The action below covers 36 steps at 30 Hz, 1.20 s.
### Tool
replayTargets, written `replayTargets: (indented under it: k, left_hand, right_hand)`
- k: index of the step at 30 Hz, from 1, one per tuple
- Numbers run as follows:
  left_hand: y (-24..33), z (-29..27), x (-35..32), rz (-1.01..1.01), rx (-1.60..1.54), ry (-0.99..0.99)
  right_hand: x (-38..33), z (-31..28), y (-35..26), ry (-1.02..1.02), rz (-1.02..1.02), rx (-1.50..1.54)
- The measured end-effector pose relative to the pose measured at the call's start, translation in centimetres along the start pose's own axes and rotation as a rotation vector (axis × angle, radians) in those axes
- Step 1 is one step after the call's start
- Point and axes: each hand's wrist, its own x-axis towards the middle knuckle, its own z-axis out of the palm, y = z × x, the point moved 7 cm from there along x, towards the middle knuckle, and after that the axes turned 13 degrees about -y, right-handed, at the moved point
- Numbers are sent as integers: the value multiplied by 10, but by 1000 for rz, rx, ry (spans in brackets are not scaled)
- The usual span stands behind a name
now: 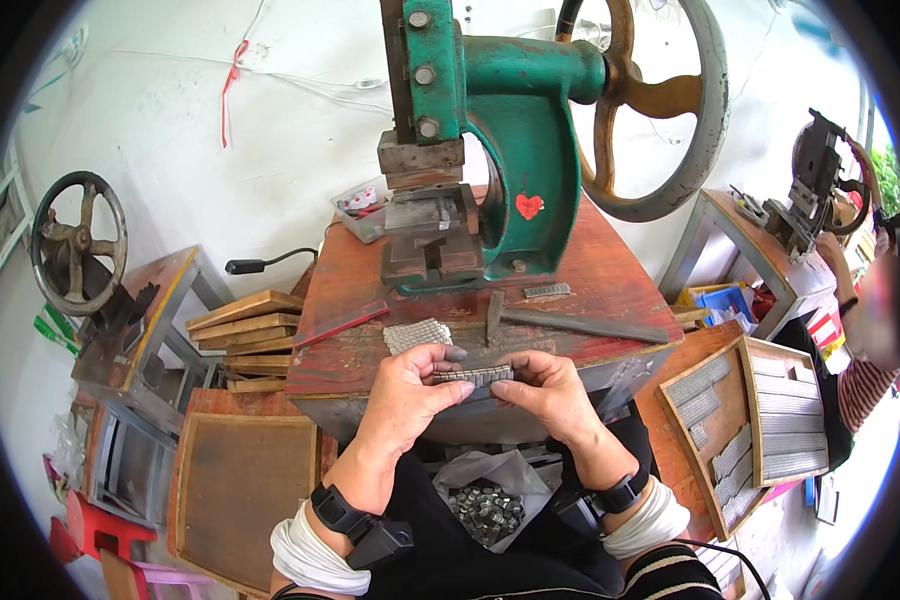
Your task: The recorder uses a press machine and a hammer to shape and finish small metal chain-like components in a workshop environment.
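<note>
Between my left hand (407, 392) and my right hand (548, 396) is a short metal strip of linked segments (478, 377), held level by its two ends. Thumbs and fingers pinch it just above the front edge of the wooden bench (370, 375). Behind my left hand lies a pile of similar silvery strips (417, 335). A hammer (580, 324) rests behind my right hand, its head toward the middle. Farther back is one more small strip (547, 291). A red bar (340, 324) lies at the left of the bench.
A green hand press (525, 170) with a large handwheel (712, 120) stands at the back. Below my hands is a bag (450, 470) of small metal pieces (487, 512). Wooden trays (710, 440) with strips are at right; another tray (245, 490) is at left. A person's striped sleeve (863, 395) shows far right.
</note>
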Motion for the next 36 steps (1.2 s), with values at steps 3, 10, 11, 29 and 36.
replayTargets:
  k: [3, 10, 11, 29, 36]
  left_hand:
    - [0, -2, 1, 6, 32, 17]
    - [-6, -18, 8, 19, 11, 63]
    - [-8, -22, 9, 24, -2, 74]
    - [8, -93, 9, 168, 673, 532]
    - [6, -30, 15, 144, 524, 296]
  right_hand:
    - [3, 1, 0, 5, 2, -49]
    - [26, -1, 7, -3, 49, -148]
    - [30, -3, 12, 19, 42, -186]
    - [84, 29, 2, 88, -172, -1053]
    - [50, -38, -30, 200, -63, -1517]
